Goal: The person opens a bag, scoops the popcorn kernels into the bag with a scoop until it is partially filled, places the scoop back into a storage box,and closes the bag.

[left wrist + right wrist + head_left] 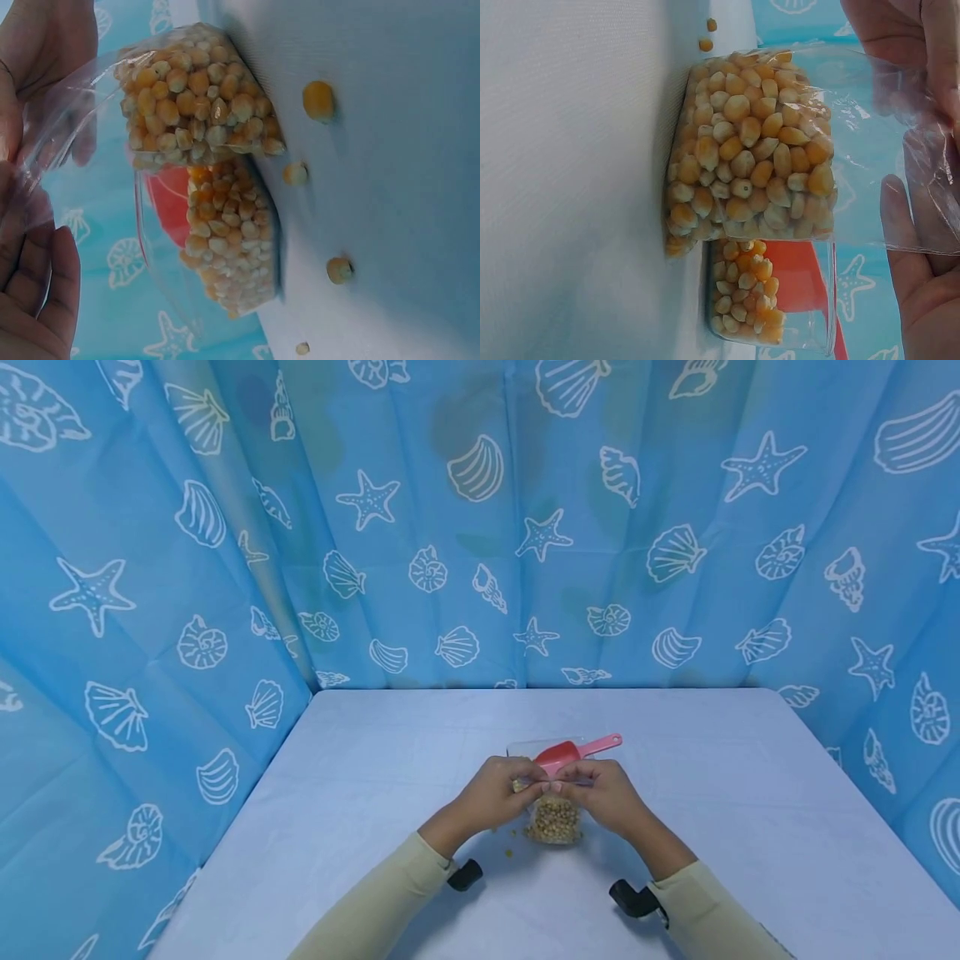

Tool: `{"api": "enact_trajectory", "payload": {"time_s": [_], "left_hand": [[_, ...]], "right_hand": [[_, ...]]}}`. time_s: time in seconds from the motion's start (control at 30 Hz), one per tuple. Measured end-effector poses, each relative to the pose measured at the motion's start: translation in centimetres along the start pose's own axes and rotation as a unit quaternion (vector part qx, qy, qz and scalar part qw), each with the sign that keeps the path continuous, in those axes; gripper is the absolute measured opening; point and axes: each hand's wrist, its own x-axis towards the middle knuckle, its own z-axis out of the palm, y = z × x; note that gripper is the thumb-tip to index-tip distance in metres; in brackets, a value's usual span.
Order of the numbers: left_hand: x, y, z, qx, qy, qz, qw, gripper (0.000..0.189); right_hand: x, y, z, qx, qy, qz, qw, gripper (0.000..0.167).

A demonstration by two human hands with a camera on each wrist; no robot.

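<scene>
A clear plastic bag of dried corn kernels (pixel 555 821) stands on the table, its lower part full. My left hand (pixel 495 792) and right hand (pixel 603 793) meet above it, both pinching the bag's upper edge between thumb and fingers. In the right wrist view, the empty upper film (pixel 870 157) is drawn up between the hands. Behind the bag is a clear container (pixel 810 326) partly filled with kernels (pixel 744 296). A red scoop (pixel 558 755) lies in it, its handle reaching up to the right.
Several loose kernels (pixel 319 101) lie on the white table (pixel 375 760) left of the bag. A blue curtain (pixel 480 552) with white seashell and starfish drawings hangs behind and along the sides. Black wrist mounts (pixel 636 899) stick out below the sleeves.
</scene>
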Motion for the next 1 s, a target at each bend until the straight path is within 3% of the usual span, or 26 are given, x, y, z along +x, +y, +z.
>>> {"api": "enact_trajectory", "payload": {"time_s": [0.23, 0.6, 0.77, 1.0], "left_hand": [[-0.5, -0.6, -0.5, -0.012, 0.006, -0.018, 0.9998, 0.014], [-1.3, -0.7, -1.1, -0.023, 0.008, -0.015, 0.9996, 0.008], [-1.6, -0.9, -1.3, -0.017, 0.005, -0.031, 0.9994, 0.007], [-1.9, -1.2, -1.6, -0.01, 0.005, -0.047, 0.9988, 0.008]], "right_hand": [[-0.1, -0.1, -0.3, -0.01, 0.002, 0.014, 0.9998, 0.016], [-0.5, 0.4, -1.2, -0.031, -0.003, 0.027, 0.9992, 0.012], [-0.9, 0.7, -1.9, -0.023, 0.007, 0.038, 0.999, 0.015], [-1.1, 1.7, -2.7, 0.016, 0.003, -0.004, 0.9999, 0.016]]}}
